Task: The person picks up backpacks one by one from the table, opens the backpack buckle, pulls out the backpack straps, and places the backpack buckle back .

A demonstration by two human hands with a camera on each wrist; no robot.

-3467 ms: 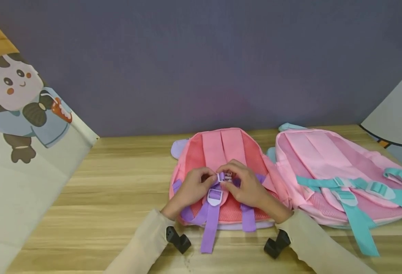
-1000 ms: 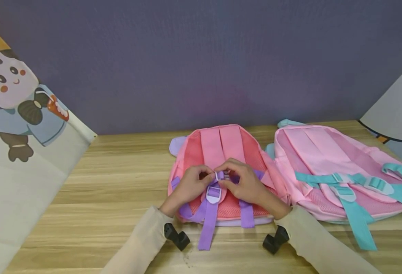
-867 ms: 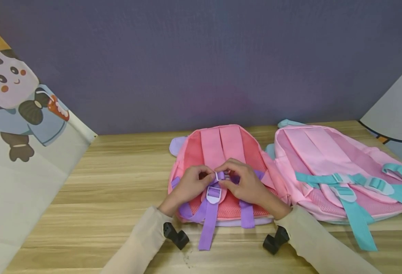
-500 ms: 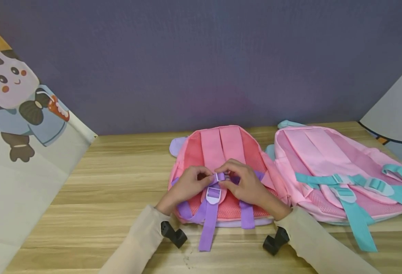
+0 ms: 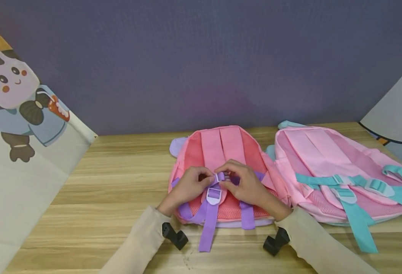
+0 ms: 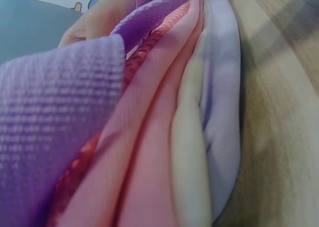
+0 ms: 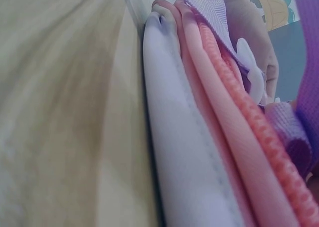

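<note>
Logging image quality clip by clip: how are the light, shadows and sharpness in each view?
Head: fairly even light, coral backpack clear, but the white buckle between left hand and right hand too small for fine detail. Left wrist: dark shadow on the wooden table at top right; close purple strap soft. Right wrist: slightly hazy, table grain blurred.

2 backpacks are lying on 1 tabletop [image 5: 112,190]: coral backpack [image 5: 233,146], light pink backpack [image 5: 324,152]. 2 grips are showing: left grip [image 5: 189,186], right grip [image 5: 249,184]. 2 black wrist units are riding along: left unit [image 5: 177,237], right unit [image 5: 276,242]. 2 purple strap ends are hanging: long end [image 5: 206,234], short end [image 5: 248,217]. 1 cartoon figure [image 5: 16,101] is showing.
</note>
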